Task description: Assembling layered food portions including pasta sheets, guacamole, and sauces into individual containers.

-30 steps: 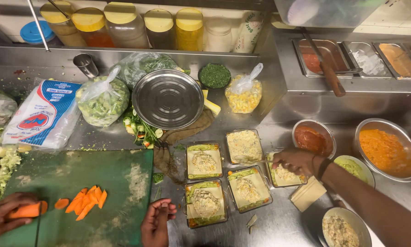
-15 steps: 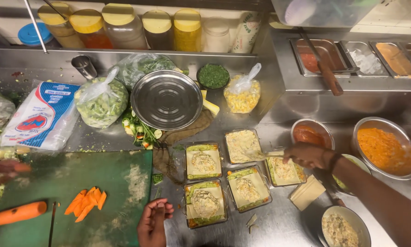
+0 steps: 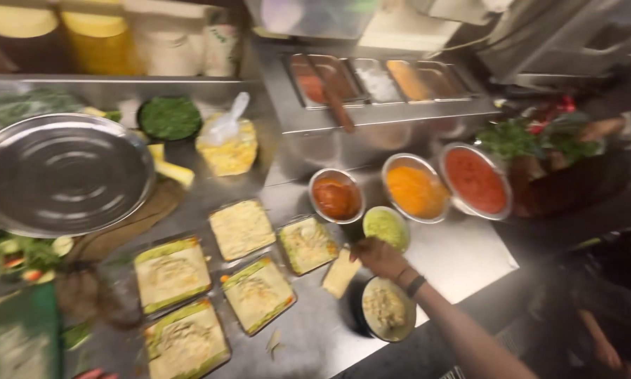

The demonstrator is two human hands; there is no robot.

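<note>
My right hand (image 3: 378,256), with a dark band on its wrist, hovers with curled fingers between a small bowl of green paste (image 3: 388,226) and a bowl of pale mix (image 3: 384,309). Its fingertips are at a pale yellow slice (image 3: 341,272) lying on the steel counter; blur hides whether they grip it. Left of the hand lie several foil trays of topped bread with green edges (image 3: 307,243) (image 3: 242,228) (image 3: 259,293). My left hand is out of view.
Bowls of brown-red sauce (image 3: 336,195), orange mix (image 3: 416,189) and red sauce (image 3: 475,181) stand behind the hand. A big steel plate (image 3: 62,172) is at the left. At the far right, another person's hand (image 3: 603,128) is at a dark basket of greens (image 3: 540,140). The counter edge (image 3: 470,281) runs close on the right.
The view has swung right, so the green board, the carrots and my left hand have left it. My right hand has drawn back from the trays to the pale slice.
</note>
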